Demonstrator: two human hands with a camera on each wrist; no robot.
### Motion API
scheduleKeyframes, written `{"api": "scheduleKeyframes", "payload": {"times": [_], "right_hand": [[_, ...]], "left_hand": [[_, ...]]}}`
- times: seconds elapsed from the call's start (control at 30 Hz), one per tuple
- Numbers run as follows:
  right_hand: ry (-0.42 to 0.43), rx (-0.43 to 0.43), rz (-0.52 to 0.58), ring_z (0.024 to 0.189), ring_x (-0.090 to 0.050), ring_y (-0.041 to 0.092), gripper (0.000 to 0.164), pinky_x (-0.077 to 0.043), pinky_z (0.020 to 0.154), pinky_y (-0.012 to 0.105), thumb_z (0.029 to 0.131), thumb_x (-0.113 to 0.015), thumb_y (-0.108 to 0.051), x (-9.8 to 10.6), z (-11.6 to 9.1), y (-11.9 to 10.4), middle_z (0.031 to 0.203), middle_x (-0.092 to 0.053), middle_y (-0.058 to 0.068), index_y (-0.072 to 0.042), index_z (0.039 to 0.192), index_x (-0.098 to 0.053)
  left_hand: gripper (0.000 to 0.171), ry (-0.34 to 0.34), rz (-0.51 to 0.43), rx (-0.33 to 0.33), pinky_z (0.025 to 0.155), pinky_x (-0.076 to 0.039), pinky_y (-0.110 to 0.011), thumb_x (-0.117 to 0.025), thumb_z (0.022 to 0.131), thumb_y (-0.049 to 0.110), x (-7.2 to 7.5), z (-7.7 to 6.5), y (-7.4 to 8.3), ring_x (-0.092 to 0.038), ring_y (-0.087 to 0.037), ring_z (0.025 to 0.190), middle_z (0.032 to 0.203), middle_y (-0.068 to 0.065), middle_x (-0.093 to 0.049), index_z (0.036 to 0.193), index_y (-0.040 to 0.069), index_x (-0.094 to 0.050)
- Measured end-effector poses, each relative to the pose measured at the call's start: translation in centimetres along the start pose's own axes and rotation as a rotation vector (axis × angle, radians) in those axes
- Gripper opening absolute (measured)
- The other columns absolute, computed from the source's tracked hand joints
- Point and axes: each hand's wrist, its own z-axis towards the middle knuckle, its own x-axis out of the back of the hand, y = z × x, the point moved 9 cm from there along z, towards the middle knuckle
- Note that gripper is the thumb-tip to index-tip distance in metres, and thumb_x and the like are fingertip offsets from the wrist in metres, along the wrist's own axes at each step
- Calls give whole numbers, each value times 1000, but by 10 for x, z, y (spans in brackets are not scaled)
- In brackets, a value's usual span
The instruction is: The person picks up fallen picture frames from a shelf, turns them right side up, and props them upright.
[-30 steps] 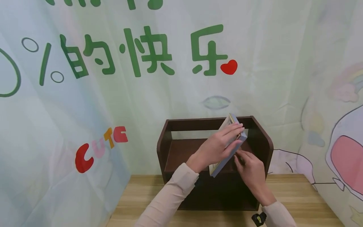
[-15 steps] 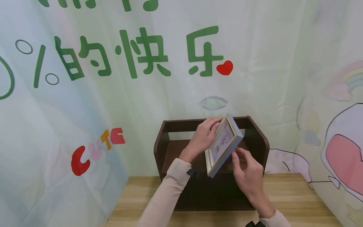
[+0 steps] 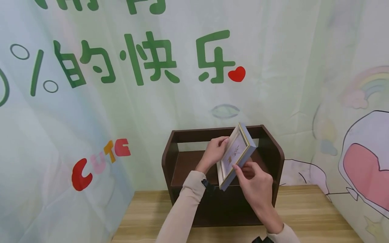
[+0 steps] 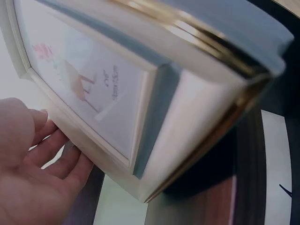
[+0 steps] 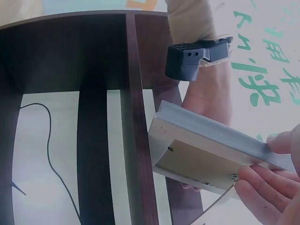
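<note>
A picture frame (image 3: 234, 155) with a pale blue outer side, gold trim and a cream inner border is tilted over the upper shelf of a dark brown rack (image 3: 189, 162). Its front, with a small printed picture behind the pane, faces left. My left hand (image 3: 212, 153) holds the frame's left edge; the left wrist view shows its curled fingers (image 4: 56, 154) at the cream border. My right hand (image 3: 258, 182) grips the right side, thumb on the blue side and fingers behind. From the right wrist view, those fingers (image 5: 262, 192) touch the beige backing, where a thin strut (image 5: 213, 204) juts out.
The rack stands on a wood-grain table (image 3: 149, 209), its raised side panels (image 3: 273, 145) on either side of the frame. A printed curtain (image 3: 182, 101) hangs close behind. Below the shelf, the right wrist view shows a black cable (image 5: 51, 159) through the rack's open back.
My left hand has moved from across the frame's front to its left edge, uncovering the picture. My right thumb has come round onto the frame's side. The head view has shifted slightly.
</note>
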Motion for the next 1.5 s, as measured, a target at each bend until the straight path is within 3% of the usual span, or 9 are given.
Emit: {"api": "scheduleKeyframes", "payload": {"times": [0.37, 0.6, 0.9, 1.07, 1.33, 1.5], "right_hand": [[-16, -24, -18, 64, -76, 24, 27, -48, 58, 7, 83, -90, -15, 7, 7, 5, 81, -81, 14, 2, 99, -77], [-61, -130, 5, 73, -79, 33, 29, -46, 60, 2, 89, -85, -15, 9, 13, 19, 92, -81, 21, 5, 109, -78], [-100, -248, 7, 86, -79, 43, 32, -40, 61, -2, 95, -79, -15, 9, 26, 40, 102, -79, 28, 7, 118, -76], [-132, -294, 4, 91, -79, 43, 33, -44, 64, 3, 97, -76, -17, 2, 32, 49, 107, -79, 27, 5, 122, -76], [-237, -395, 8, 98, -78, 38, 35, -49, 64, 8, 102, -70, -26, -12, 43, 68, 115, -78, 24, -2, 127, -76], [-310, -423, 41, 103, -78, 38, 39, -60, 72, 17, 103, -69, -30, -24, 49, 78, 123, -76, 23, -4, 133, -73]], "left_hand": [[31, 49, 5, -21, 95, -62, -42, -58, 109, 21, 16, -6, -6, -74, -26, 110, 126, -13, -76, 134, 8, -72], [28, 111, 10, -15, 97, -62, -42, -64, 106, 20, 30, -11, -13, -76, -28, 112, 122, -15, -78, 126, 5, -75], [21, 181, -59, 36, 90, -63, -40, -71, 102, 16, 49, -28, -21, -76, -27, 103, 111, -17, -80, 114, 2, -79], [24, 194, -94, 54, 95, -62, -40, -73, 100, 15, 57, -40, -24, -76, -28, 109, 116, -17, -79, 119, 1, -78], [32, 151, -155, 118, 96, -63, -39, -73, 100, 16, 65, -59, -27, -73, -27, 109, 123, -17, -76, 128, 1, -74], [32, 174, -194, 136, 95, -63, -38, -74, 99, 15, 69, -63, -31, -74, -27, 109, 123, -18, -76, 127, 0, -74]]}}
